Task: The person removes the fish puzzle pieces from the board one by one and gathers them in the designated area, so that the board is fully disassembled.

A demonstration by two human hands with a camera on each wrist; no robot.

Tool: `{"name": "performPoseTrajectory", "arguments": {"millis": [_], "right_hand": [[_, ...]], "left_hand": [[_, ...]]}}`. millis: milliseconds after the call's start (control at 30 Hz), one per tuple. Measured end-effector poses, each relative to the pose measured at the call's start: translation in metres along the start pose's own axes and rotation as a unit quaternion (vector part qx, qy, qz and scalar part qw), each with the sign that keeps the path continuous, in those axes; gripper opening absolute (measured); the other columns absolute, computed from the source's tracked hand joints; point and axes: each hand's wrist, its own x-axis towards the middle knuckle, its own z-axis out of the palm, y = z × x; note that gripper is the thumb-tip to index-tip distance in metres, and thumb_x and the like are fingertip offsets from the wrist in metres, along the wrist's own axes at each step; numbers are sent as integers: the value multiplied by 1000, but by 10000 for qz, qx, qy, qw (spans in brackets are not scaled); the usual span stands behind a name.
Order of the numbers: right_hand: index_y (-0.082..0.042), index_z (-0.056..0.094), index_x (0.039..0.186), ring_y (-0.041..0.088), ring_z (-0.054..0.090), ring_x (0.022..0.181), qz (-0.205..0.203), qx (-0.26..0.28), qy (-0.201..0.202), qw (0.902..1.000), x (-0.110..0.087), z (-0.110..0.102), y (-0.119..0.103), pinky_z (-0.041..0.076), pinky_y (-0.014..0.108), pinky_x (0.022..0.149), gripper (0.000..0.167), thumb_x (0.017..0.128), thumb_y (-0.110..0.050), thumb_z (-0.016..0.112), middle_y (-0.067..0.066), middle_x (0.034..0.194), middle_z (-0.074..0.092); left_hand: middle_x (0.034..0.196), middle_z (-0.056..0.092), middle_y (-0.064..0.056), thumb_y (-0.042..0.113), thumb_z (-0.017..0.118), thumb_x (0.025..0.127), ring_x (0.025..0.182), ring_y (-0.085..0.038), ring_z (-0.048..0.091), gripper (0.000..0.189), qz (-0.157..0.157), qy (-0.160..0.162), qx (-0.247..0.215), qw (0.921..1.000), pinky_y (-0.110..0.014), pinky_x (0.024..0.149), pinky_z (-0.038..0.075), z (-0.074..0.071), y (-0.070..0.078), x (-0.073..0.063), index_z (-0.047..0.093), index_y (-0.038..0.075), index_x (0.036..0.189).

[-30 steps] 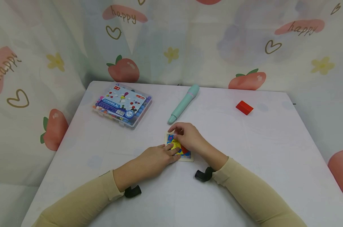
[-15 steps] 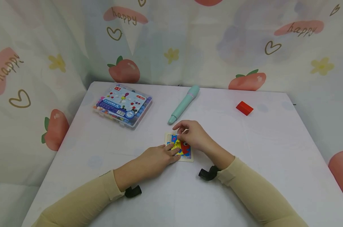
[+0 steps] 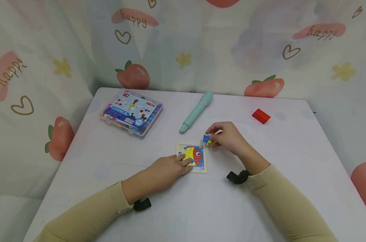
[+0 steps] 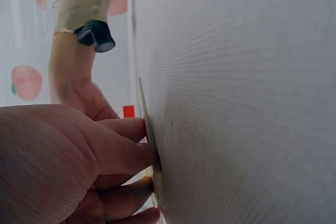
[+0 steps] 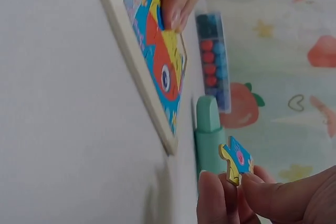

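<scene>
A small wooden jigsaw puzzle [image 3: 205, 162] with a yellow and red fish picture lies flat at the middle of the table. My left hand [image 3: 166, 171] rests on its left side with fingers spread and extended, covering part of the picture. Just beyond the puzzle's upper right corner, my right hand [image 3: 229, 136] pinches a blue and yellow puzzle piece [image 3: 206, 139] between thumb and fingers. In the right wrist view that puzzle piece [image 5: 240, 158], marked with a pink spot, is held up apart from the board [image 5: 137, 77]. Bare wood shows inside the frame's upper left.
A clear plastic case [image 3: 131, 112] of coloured beads or balls stands at the back left. A mint-green pen-shaped object [image 3: 196, 112] lies behind the puzzle. A red block [image 3: 261, 116] is at the back right. Patterned curtain hangs behind the table.
My right hand has lifted off the puzzle and moved right and slightly away, taking the puzzle piece with it. More of the fish picture is uncovered. The left hand has stayed in place.
</scene>
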Motion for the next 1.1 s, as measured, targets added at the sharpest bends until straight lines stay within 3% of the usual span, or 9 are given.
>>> {"name": "performPoseTrajectory", "arguments": {"millis": [433,733,1100], "right_hand": [[-2,74,122,20,72,76,511,-229,72,9984,21,-39,30,66,29,73,20,103,-5,71,13,108,55],[-4,76,119,22,66,83,490,-577,183,9970,29,-42,36,61,22,69,18,103,-6,71,15,109,62],[-4,77,118,20,62,71,449,-559,264,9971,31,-42,38,58,25,64,17,103,-8,72,12,102,64]], "left_hand": [[172,43,9,15,64,107,163,-21,38,58,-61,-85,-58,9999,-44,127,42,1,1,0,51,32,162],[172,44,9,16,67,106,163,-21,38,59,-144,-133,-137,9997,-44,126,43,1,2,1,52,33,161],[172,43,10,16,68,105,163,-21,37,61,-175,-139,-167,9996,-44,126,43,1,2,1,51,34,161]]}}
